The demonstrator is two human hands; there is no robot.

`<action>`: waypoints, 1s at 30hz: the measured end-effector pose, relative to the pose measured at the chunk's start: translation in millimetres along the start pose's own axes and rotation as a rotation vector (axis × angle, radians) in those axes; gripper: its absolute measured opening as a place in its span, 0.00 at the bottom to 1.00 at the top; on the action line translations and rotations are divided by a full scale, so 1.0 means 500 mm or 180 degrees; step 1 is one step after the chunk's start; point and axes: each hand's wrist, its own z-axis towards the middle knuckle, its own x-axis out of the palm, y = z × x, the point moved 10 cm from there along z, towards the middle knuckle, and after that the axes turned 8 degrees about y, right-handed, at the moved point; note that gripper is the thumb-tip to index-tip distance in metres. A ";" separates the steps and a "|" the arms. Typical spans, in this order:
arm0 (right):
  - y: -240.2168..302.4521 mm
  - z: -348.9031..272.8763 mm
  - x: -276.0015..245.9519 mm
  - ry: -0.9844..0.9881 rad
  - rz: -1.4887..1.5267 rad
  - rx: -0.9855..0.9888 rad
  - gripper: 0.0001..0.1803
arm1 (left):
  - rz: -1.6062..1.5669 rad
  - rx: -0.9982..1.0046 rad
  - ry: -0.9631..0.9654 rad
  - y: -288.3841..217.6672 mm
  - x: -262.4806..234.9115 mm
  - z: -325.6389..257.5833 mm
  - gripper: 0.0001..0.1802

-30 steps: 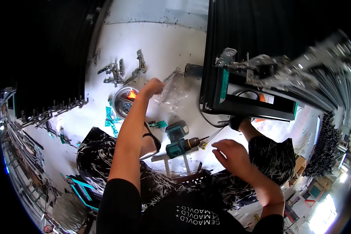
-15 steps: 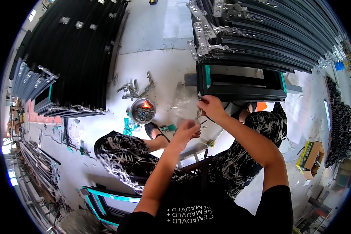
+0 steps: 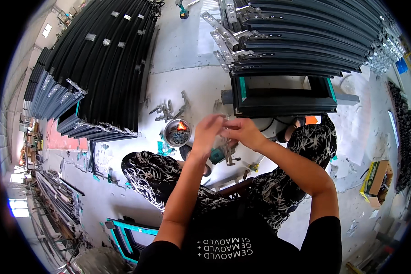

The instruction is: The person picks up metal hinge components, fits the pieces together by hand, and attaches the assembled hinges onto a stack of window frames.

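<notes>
My left hand (image 3: 208,131) and my right hand (image 3: 243,132) meet in front of me, fingertips close together. My right hand's fingers are pinched on a metal window hinge (image 3: 228,154), whose lower part shows below the hands. Motion smears my left hand, so its grip is unclear. Just beyond my right hand lies a black window frame (image 3: 283,109) with green tape strips at its inner corners. A round metal bowl of screws (image 3: 177,134), with something orange in it, stands on the floor left of my hands. Several loose metal hinges (image 3: 169,109) lie beyond the bowl.
Tall stacks of black frames stand at the left (image 3: 100,59) and far right (image 3: 301,41), the latter with hinge arms sticking out. A cordless drill (image 3: 183,11) is at the far end. An open cardboard box (image 3: 377,182) sits at right; a green-taped frame (image 3: 132,228) lies near left.
My hands have come together, the right moving down and away from the frame's corner with the hinge. My left hand has moved up and slightly left. The view has shifted a little.
</notes>
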 end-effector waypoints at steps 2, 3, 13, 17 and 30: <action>0.011 -0.003 -0.003 -0.0007 -0.0071 0.0052 0.15 | 0.0056 0.0095 -0.0031 0.002 0.000 0.000 0.17; 0.013 -0.004 -0.003 -0.0010 -0.0159 0.0113 0.16 | 0.0096 0.0199 -0.0065 -0.002 -0.001 0.000 0.17; 0.078 -0.009 -0.027 -0.0597 -0.2612 -0.0854 0.19 | 0.0261 0.0347 -0.0689 0.013 -0.026 0.018 0.13; 0.141 -0.038 -0.053 -0.0785 -0.1434 -0.0863 0.10 | -0.0671 -0.0010 -0.1268 0.083 -0.151 0.011 0.10; 0.133 -0.064 -0.173 -0.1768 0.0022 -0.0920 0.04 | -0.1665 -0.0752 -0.0106 0.092 -0.007 -0.047 0.18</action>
